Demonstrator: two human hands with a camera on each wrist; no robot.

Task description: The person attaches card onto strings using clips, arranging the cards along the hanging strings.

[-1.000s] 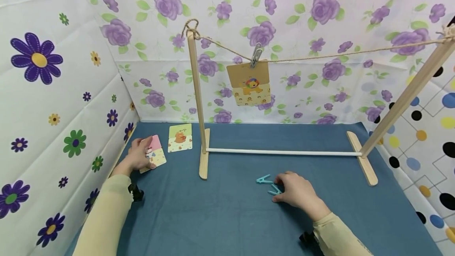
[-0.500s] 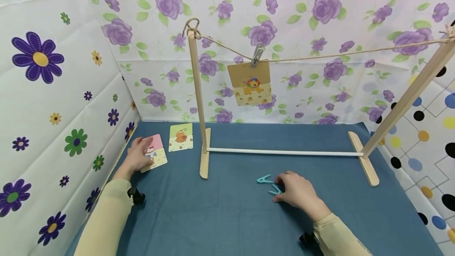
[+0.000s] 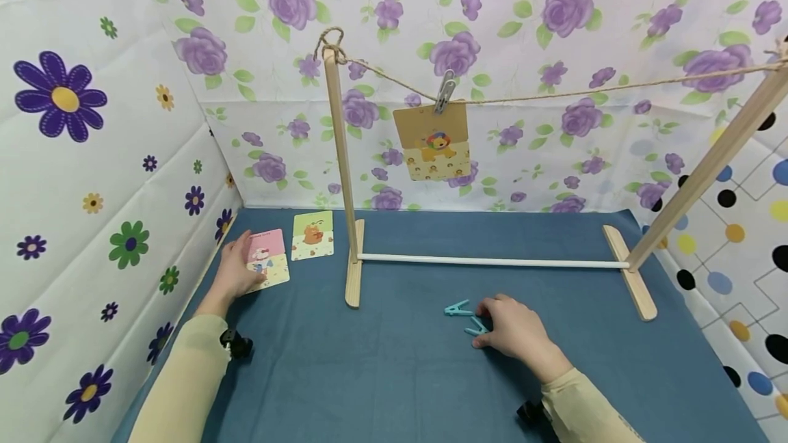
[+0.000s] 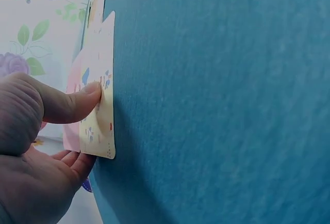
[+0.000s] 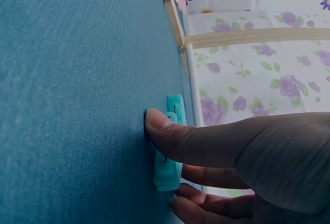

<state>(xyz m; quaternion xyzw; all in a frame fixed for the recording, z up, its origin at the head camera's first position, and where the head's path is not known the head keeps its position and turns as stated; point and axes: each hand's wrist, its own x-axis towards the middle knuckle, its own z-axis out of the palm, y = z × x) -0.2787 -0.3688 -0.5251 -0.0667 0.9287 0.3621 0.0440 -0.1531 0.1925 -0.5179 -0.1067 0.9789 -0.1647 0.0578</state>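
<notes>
At the left, my left hand (image 3: 234, 271) pinches the edge of a pink and yellow picture card (image 3: 272, 258) on the blue cloth. In the left wrist view, the thumb presses on the card's yellow half (image 4: 100, 136) and the fingers lie at its far edge. A green and cream card (image 3: 312, 239) lies just right of it. My right hand (image 3: 516, 330) holds a teal clothespin (image 5: 167, 175) between thumb and fingers, low at the cloth. Close beyond it lies a second teal clothespin (image 3: 457, 309).
A wooden stand (image 3: 343, 156) with a white crossbar (image 3: 492, 262) rises at the back. From its rope (image 3: 566, 95) hangs a brown and yellow lion card (image 3: 432, 152), held by a metal clip (image 3: 445, 91). Flowered and dotted sheets surround the blue cloth (image 3: 382, 374).
My left hand's fingers have drawn back to the card's left edge, uncovering more of its pink half. The right hand and both clothespins stay in place.
</notes>
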